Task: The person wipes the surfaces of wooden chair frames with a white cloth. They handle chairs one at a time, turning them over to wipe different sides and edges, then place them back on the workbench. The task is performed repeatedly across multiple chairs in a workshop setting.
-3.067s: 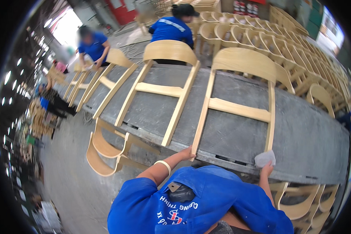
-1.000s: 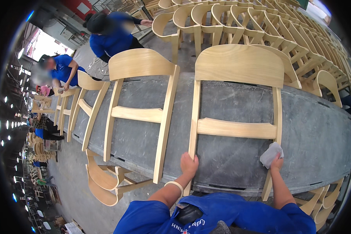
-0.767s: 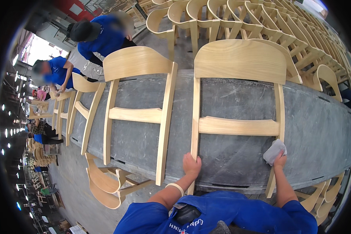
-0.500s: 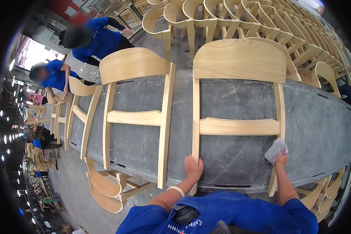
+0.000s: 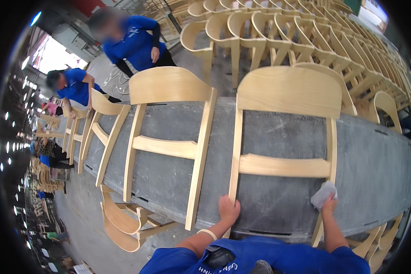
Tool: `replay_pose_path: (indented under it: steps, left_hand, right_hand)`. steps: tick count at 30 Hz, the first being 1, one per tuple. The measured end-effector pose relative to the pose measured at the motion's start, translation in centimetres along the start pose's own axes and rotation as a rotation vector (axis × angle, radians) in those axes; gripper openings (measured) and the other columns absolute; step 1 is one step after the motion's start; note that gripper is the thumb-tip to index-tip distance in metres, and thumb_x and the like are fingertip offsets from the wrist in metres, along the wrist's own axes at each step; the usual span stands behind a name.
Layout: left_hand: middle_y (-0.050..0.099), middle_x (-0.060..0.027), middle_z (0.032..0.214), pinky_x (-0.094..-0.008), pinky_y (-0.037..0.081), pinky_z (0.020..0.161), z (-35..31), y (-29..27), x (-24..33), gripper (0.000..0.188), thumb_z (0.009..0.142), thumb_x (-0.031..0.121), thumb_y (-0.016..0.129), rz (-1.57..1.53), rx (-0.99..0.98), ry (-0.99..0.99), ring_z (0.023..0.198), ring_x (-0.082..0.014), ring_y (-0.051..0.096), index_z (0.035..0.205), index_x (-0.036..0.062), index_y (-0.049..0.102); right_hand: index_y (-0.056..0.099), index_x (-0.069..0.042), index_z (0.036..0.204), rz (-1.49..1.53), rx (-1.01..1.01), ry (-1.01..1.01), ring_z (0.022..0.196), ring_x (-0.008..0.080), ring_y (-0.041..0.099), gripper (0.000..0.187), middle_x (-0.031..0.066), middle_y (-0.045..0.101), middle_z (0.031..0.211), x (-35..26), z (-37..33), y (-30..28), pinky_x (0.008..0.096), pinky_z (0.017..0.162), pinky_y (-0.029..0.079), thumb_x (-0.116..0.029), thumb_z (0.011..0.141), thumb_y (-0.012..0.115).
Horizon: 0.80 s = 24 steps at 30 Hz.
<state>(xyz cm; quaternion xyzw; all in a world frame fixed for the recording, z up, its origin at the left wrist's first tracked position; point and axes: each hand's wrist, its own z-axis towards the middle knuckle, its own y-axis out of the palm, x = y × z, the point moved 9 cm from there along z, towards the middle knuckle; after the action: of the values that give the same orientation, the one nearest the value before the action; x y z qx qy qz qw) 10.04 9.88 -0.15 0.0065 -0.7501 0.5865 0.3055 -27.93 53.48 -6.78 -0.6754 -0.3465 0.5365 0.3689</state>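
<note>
A pale wooden chair back frame [image 5: 285, 165] lies flat before me, its broad curved backrest at the far end and its two legs toward me. My left hand [image 5: 229, 211] is closed around the near part of the left leg. On the right leg, below the crossrail, my right hand [image 5: 329, 205] grips a whitish-grey cloth [image 5: 322, 195], folded into a pad and pressed against the wood. Part of that leg is hidden under the cloth and hand.
The grey worktable [image 5: 278, 201] carries another chair back frame [image 5: 166, 147] to the left, with more beyond. Two co-workers in blue [image 5: 134, 43] stand at the far left. Stacked chair frames [image 5: 242, 34] fill the space behind; more chair parts [image 5: 121, 219] lean below the near edge.
My view has tilted up, so everything sits lower in the picture. Both hands keep nearly the same spots on the frame. The nearer co-worker has straightened and lowered an arm.
</note>
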Motion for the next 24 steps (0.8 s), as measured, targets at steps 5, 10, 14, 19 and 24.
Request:
replay_pose_path:
  steps: [5, 10, 14, 19, 24]
  left_hand:
    - [0.051, -0.0209, 0.091, -0.0502, 0.042, 0.075, -0.1, -0.2, -0.2, 0.032, 0.075, 0.022, 0.060, -0.021, -0.024, -0.079, 0.088, -0.0398, 0.051, 0.094, -0.0001, 0.047]
    - [0.052, -0.0201, 0.093, -0.0501, 0.043, 0.075, -0.2, -0.8, 0.0, 0.032, 0.075, 0.023, 0.060, -0.035, -0.049, -0.140, 0.091, -0.0392, 0.052, 0.095, 0.0014, 0.048]
    - [0.053, -0.0220, 0.090, -0.0504, 0.042, 0.075, -0.2, -1.3, 0.2, 0.031, 0.075, 0.024, 0.060, -0.059, -0.013, -0.122, 0.088, -0.0410, 0.052, 0.092, 0.0001, 0.049]
    - [0.052, -0.0201, 0.091, -0.0496, 0.044, 0.073, -0.3, -0.9, 0.0, 0.032, 0.074, 0.025, 0.060, -0.007, 0.018, -0.115, 0.086, -0.0395, 0.053, 0.093, 0.0021, 0.047]
    - [0.052, -0.0199, 0.091, -0.0502, 0.044, 0.072, -0.5, -0.6, -0.1, 0.032, 0.074, 0.026, 0.060, 0.025, 0.020, -0.114, 0.086, -0.0395, 0.053, 0.091, 0.0026, 0.047]
  right_hand:
    - [0.057, 0.011, 0.104, 0.107, -0.012, -0.115, 0.093, 0.0425, 0.059, 0.055, 0.0297, 0.061, 0.098, -1.4, -0.3, -0.4, 0.0441, 0.078, 0.045, -0.041, 0.095, 0.039]
    - [0.058, 0.010, 0.103, 0.123, -0.032, -0.066, 0.091, 0.0408, 0.060, 0.054, 0.0279, 0.062, 0.096, -2.4, -0.9, -1.1, 0.0432, 0.077, 0.046, -0.040, 0.096, 0.039]
    - [0.058, 0.005, 0.109, 0.094, -0.048, -0.116, 0.092, 0.0400, 0.061, 0.054, 0.0249, 0.064, 0.098, -3.6, -1.3, -1.3, 0.0436, 0.076, 0.046, -0.042, 0.096, 0.034]
    - [0.059, 0.005, 0.107, 0.071, -0.026, -0.166, 0.092, 0.0409, 0.060, 0.051, 0.0249, 0.063, 0.099, -3.8, -1.2, -1.4, 0.0439, 0.077, 0.046, -0.039, 0.096, 0.036]
    - [0.056, 0.005, 0.110, -0.042, -0.058, -0.051, 0.096, 0.0420, 0.057, 0.050, 0.0260, 0.061, 0.104, -2.0, -0.7, -0.6, 0.0451, 0.080, 0.045, -0.039, 0.095, 0.038]
